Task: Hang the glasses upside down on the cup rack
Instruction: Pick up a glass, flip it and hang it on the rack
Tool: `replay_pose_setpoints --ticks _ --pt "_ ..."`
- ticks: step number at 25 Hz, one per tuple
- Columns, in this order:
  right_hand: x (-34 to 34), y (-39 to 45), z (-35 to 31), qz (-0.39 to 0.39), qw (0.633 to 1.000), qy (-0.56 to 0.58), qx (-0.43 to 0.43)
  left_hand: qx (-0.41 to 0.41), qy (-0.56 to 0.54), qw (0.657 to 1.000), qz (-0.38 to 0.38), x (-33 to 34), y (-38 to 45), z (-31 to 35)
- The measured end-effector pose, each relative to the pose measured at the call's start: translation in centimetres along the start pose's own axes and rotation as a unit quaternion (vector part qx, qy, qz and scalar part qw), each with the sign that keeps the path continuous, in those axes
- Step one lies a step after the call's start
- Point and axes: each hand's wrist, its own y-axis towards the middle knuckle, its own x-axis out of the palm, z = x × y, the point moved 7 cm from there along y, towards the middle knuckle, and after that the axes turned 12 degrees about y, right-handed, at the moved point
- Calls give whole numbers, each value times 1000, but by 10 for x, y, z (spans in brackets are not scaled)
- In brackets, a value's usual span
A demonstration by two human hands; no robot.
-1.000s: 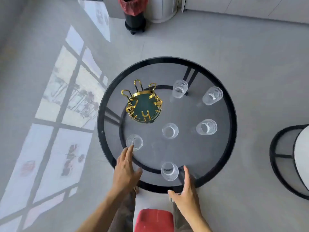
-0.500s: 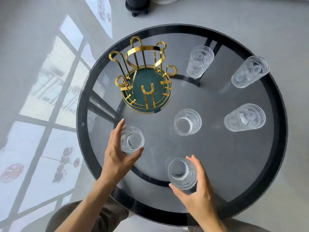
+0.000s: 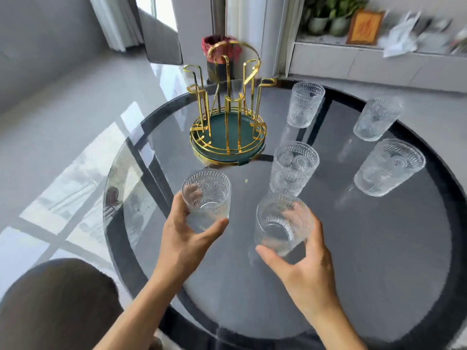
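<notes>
A gold wire cup rack with a green base stands at the far left of the round glass table; no glass hangs on it. My left hand is wrapped around a clear patterned glass, upright, just in front of the rack. My right hand grips a second glass, tilted slightly toward me. Several more glasses stand upright: one in the middle, one behind it, and two at the right.
The table has a black rim and frame under the glass. A red-lined bin stands on the floor behind the rack. A window ledge with plants and a frame runs along the back right. My knee is at the lower left.
Both hands have closed around the two nearest glasses. My view has dropped lower and tilted forward, so the rack and glasses now show from the side.
</notes>
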Motion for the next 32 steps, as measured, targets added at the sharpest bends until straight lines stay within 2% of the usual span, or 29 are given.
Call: replay_pose_setpoints --ticks 3,9,12,15,17,20,22,24,25,27,29,30,32 --pt "-2 -3 -8 3 1000 -7 -8 -23 7 1000 -2 3 -9 3" --pt "-4 -8 -11 7 999 -31 6 -17 17 999 -21 1 -20 14" --pt "-1 -10 -9 -5 997 -71 16 -18 61 997 -36 2 -19 15" --pt "-1 -13 -12 -6 997 -77 15 -5 80 997 -11 1 -23 18" --pt "-2 -14 -13 -16 999 -31 27 7 71 997 21 -4 -26 21" --pt "-12 -14 -24 3 990 134 42 7 0 997 78 -13 -23 28" --pt "-25 -1 -49 59 987 151 -14 23 -48 993 106 -24 -13 45" --pt "-25 19 -88 88 987 96 -96 58 -77 987 126 -39 3 71" --pt "-18 29 -113 78 985 51 -144 77 -83 984 137 -48 11 86" --pt "11 49 -164 10 955 -115 -273 120 -68 979 151 -67 27 119" --pt "49 67 -193 -64 859 -327 -388 167 -39 974 145 -79 42 153" --pt "61 78 -201 -74 819 -386 -417 188 -30 972 137 -83 48 169" --pt "69 98 -215 -40 796 -408 -446 218 -15 969 117 -83 57 196"
